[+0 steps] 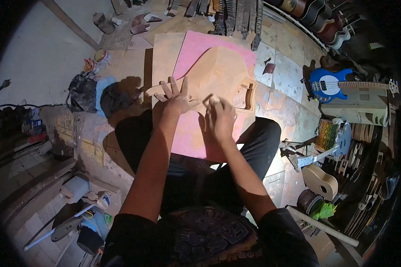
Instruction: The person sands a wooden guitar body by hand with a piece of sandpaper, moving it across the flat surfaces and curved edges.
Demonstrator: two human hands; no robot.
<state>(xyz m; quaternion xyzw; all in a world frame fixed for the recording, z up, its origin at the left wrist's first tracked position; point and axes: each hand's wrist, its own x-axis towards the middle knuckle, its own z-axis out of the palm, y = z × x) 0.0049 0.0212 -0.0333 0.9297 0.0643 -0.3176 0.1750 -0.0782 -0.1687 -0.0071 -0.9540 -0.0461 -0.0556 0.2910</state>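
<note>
A bare, pale wooden guitar body point(223, 66) lies flat on a pink board point(189, 138) across my lap. Near its right edge is a raised or cut-out rectangular frame point(252, 95) with rounded corners. My left hand point(176, 99) rests on the left part of the wood, palm down and fingers spread. Closed around a small block point(208, 99), my right hand point(220, 116) presses on the wood's surface near the middle. The block is slightly blurred and mostly covered by the fingers, so its facing cannot be made out.
A blue bass guitar point(329, 84) leans at the right, above an unfinished small guitar body point(320, 181). Several guitar necks point(238, 20) lie beyond the board. Left of me are a black bag point(82, 92) and a paint can point(102, 55). A pale pole point(325, 226) lies at the lower right.
</note>
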